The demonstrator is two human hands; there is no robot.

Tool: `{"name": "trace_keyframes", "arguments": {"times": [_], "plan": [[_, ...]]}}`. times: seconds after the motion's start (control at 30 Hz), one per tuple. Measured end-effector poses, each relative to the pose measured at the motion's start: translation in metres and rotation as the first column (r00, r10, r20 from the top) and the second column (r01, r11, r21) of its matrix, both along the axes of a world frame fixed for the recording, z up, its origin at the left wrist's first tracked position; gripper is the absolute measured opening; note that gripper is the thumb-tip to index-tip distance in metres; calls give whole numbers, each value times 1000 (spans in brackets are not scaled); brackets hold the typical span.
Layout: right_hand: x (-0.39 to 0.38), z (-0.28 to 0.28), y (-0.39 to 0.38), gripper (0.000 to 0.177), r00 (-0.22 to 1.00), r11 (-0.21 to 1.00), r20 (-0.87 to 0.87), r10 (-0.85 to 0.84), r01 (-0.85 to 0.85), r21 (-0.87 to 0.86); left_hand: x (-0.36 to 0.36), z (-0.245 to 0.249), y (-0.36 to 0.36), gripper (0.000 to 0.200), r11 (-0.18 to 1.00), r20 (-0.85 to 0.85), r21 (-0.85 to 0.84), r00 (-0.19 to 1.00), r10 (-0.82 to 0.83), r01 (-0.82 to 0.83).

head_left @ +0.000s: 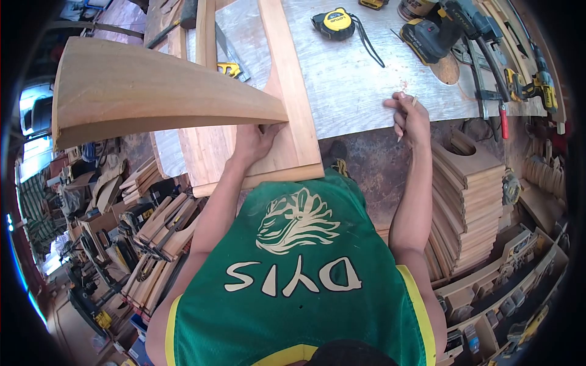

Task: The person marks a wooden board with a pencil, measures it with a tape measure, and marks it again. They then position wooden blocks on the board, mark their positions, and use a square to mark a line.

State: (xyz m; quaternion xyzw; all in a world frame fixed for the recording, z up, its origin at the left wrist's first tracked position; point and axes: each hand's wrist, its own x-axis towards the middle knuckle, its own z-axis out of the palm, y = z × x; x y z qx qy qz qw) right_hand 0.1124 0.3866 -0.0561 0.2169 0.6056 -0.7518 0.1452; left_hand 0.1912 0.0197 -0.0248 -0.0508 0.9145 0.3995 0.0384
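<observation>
A long curved wooden piece (159,91) rises from a flat pale wooden panel (296,110), which lies at the edge of the bench. My left hand (256,143) is at the narrow lower end of the curved piece, gripping it against the panel; some fingertips are hidden beneath it. Over the bench's front edge is my right hand (410,119), its fingers curled around a thin pencil (400,139) of which only the two ends show. A small yellow-handled square (229,69) lies beyond the curved piece.
On the grey bench top (348,91) are a yellow and black tape measure (337,23), a cordless drill (427,39) and a red-handled clamp (503,122). Stacked wooden pieces (476,201) stand at the right. Wood pieces and tools crowd the left side below.
</observation>
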Motion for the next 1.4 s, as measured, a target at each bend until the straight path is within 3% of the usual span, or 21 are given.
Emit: {"name": "trace_keyframes", "arguments": {"times": [0.97, 1.27, 1.4], "plan": [[1, 0, 0, 38, 1000, 1000, -19, 0, 0, 1, 0, 7, -1, 41, 1000, 23, 27, 1000, -12, 11], [2, -3, 0, 38, 999, 1000, -39, 6, -5, 16, 0, -7, -7, 42, 998, -126, 30, 990, -57, 61], [2, -1, -2, 32, 1000, 999, -16, 25, -24, 49, 1, -4, -13, 64, 993, -70, 97, 995, -68, 74]]}}
